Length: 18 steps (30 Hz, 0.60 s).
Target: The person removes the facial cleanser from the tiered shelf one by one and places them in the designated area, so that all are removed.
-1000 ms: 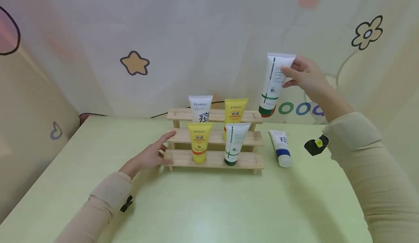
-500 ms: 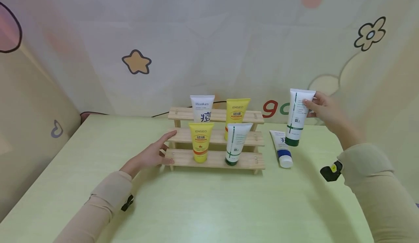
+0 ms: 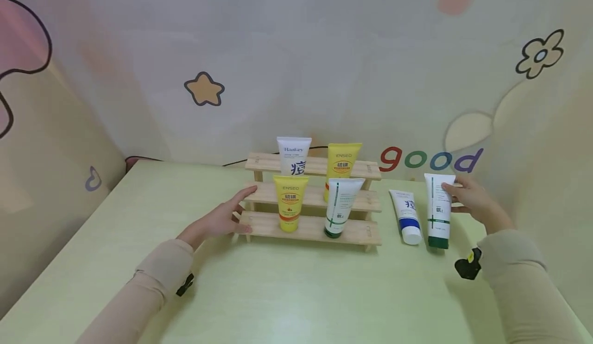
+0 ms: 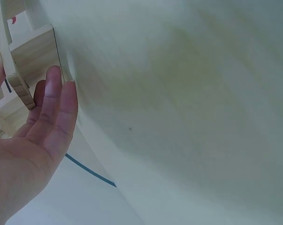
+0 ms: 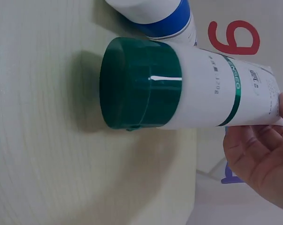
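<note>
Over the right of the table, my right hand (image 3: 477,202) pinches a white tube with a green cap (image 3: 437,210) near its top end. The cap points down, close over the tabletop in the right wrist view. A white tube with a blue band (image 3: 406,216) lies just left of it. My left hand (image 3: 220,218) grips the left end of a three-step wooden rack (image 3: 306,233), thumb on the lowest step and bent fingers (image 4: 52,103) at the end piece. On the rack stand two yellow tubes (image 3: 291,205), another green-capped white tube (image 3: 342,205) and a white Hankey tube (image 3: 294,153).
The pale green table (image 3: 287,292) runs back to a patterned cloth (image 3: 296,76) with printed shapes and the word "good". Cloth also rises along the left side. Small black devices (image 3: 469,265) are worn at the wrists.
My right hand has lowered the green-capped tube from above the rack's right end, moving it right and down beside the lying tube. The left hand has stayed on the rack.
</note>
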Available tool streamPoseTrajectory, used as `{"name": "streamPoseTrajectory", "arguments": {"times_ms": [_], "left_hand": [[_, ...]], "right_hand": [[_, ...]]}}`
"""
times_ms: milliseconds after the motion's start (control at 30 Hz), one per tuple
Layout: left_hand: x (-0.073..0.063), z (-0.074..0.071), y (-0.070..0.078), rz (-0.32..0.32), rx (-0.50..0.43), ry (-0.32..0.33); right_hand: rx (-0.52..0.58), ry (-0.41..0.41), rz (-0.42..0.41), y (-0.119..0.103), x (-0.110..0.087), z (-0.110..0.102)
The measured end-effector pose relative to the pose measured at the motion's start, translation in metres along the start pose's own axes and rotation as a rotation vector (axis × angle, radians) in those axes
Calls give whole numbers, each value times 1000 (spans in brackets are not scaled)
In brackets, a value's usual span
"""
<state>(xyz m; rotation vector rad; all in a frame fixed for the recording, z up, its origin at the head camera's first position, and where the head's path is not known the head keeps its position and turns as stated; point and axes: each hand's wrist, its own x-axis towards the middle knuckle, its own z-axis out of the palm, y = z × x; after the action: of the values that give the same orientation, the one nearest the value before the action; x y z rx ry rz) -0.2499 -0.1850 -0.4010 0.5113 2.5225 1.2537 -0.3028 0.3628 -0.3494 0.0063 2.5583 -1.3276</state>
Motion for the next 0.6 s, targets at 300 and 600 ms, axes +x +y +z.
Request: {"name": "streamPoseTrajectory", "arguments": {"times_ms": [300, 600], "left_hand": [[4, 4, 3, -26, 15, -18], [8, 4, 6, -13, 8, -32]], "right_hand": [[42, -27, 122, 32, 13, 1], [103, -83, 212, 48, 22, 1]]}}
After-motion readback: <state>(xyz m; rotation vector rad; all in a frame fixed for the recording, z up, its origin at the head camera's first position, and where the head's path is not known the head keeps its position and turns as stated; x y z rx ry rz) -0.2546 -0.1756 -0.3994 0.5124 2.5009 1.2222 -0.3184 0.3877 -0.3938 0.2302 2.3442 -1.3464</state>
